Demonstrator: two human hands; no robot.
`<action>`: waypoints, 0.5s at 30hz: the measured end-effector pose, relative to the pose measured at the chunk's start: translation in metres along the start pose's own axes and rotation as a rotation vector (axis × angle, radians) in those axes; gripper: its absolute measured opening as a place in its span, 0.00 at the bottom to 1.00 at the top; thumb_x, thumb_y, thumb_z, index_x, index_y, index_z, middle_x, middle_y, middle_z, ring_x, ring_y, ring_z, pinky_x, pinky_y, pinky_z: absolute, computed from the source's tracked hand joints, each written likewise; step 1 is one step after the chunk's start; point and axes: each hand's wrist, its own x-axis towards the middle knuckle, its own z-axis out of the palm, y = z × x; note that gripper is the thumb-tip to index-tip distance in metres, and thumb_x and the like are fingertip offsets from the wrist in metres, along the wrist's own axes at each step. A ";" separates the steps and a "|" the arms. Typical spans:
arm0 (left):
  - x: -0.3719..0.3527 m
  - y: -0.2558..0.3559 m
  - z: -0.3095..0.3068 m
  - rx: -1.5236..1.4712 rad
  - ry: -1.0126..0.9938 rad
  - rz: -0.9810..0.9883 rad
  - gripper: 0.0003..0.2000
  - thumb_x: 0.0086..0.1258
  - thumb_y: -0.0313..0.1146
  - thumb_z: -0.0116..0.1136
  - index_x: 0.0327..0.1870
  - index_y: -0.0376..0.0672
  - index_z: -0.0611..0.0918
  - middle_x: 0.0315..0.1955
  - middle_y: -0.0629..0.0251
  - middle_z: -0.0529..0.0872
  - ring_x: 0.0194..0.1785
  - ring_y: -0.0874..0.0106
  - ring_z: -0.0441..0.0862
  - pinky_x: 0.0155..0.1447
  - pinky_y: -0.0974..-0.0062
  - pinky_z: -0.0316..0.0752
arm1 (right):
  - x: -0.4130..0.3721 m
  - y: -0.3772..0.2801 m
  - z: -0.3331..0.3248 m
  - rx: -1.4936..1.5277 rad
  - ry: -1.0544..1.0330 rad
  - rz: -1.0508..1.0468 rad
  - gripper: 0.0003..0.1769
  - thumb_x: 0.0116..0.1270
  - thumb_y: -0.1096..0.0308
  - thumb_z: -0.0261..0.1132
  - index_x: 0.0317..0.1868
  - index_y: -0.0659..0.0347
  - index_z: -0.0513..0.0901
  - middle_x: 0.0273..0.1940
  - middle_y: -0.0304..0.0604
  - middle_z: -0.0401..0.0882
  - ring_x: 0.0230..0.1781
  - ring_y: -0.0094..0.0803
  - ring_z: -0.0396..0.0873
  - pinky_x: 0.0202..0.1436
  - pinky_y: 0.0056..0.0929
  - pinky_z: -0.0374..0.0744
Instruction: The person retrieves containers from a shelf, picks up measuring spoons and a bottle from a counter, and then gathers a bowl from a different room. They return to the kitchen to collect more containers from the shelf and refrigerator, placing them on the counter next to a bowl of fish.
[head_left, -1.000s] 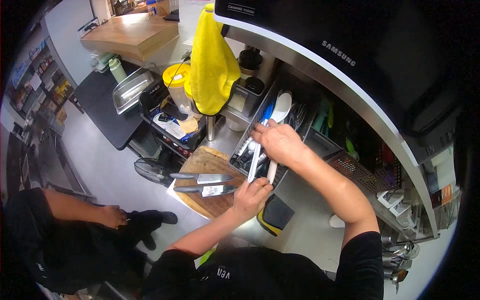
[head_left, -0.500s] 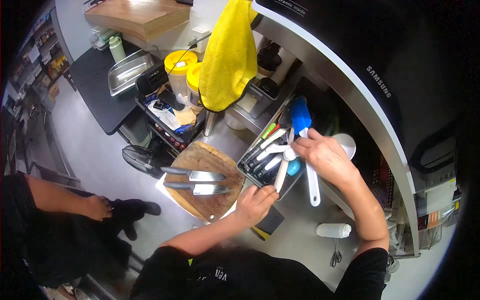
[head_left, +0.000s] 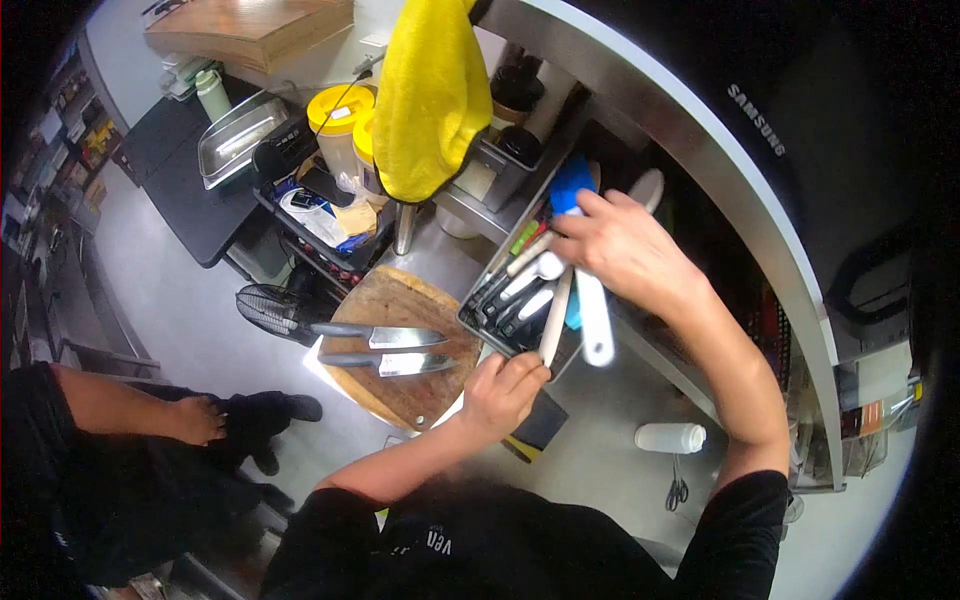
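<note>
My right hand [head_left: 625, 250] is closed around a spatula with a blue head [head_left: 573, 183] and a long white handle [head_left: 596, 325] that has a hole at its end. It is held over a dark utensil bin [head_left: 463, 314] full of kitchen tools. Inside the bin stand several white and black handles, a pale wooden-looking handle [head_left: 555, 320] and a bright green handle [head_left: 524, 238]. At the near end of the bin, my left hand [head_left: 505, 393] has its fingers curled over the rim, beside the pale handle's lower end.
Two knives [head_left: 405, 337] lie on a round-edged wooden cutting board [head_left: 385, 298] left of the bin. A yellow cloth [head_left: 435, 110] hangs above. A white bottle [head_left: 668, 438] and scissors [head_left: 677, 492] lie at right. Another person's hand [head_left: 203, 420] is at far left, near a fan [head_left: 268, 311].
My right hand and the blue spatula have moved left over the bin, and the handle has swung with them. My left hand stays at the bin's near rim. The view has shifted slightly.
</note>
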 end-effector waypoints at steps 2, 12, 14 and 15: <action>0.005 0.001 -0.002 0.016 0.013 0.000 0.12 0.48 0.21 0.66 0.35 0.45 0.83 0.38 0.69 0.81 0.33 0.67 0.76 0.36 0.72 0.73 | 0.016 0.001 0.010 0.044 0.072 -0.081 0.11 0.56 0.67 0.61 0.40 0.49 0.84 0.39 0.33 0.74 0.42 0.31 0.74 0.43 0.30 0.76; 0.040 -0.002 -0.019 0.108 -0.009 -0.021 0.11 0.53 0.26 0.66 0.38 0.45 0.81 0.39 0.68 0.80 0.35 0.65 0.77 0.38 0.69 0.74 | 0.012 0.021 0.014 0.015 0.164 0.159 0.11 0.54 0.69 0.64 0.40 0.55 0.80 0.37 0.42 0.73 0.38 0.39 0.79 0.36 0.35 0.80; 0.053 0.001 -0.009 0.134 -0.008 -0.028 0.10 0.57 0.32 0.64 0.40 0.46 0.81 0.39 0.68 0.79 0.37 0.67 0.76 0.39 0.69 0.75 | 0.008 0.029 0.026 0.125 0.177 0.215 0.11 0.57 0.71 0.61 0.41 0.57 0.82 0.38 0.46 0.77 0.41 0.42 0.81 0.38 0.39 0.81; 0.061 0.001 -0.004 0.159 -0.037 -0.015 0.10 0.59 0.33 0.63 0.41 0.47 0.80 0.39 0.66 0.78 0.38 0.65 0.77 0.39 0.67 0.75 | 0.005 0.036 0.048 0.294 0.219 0.413 0.11 0.61 0.68 0.57 0.41 0.58 0.83 0.40 0.50 0.79 0.41 0.45 0.81 0.40 0.40 0.79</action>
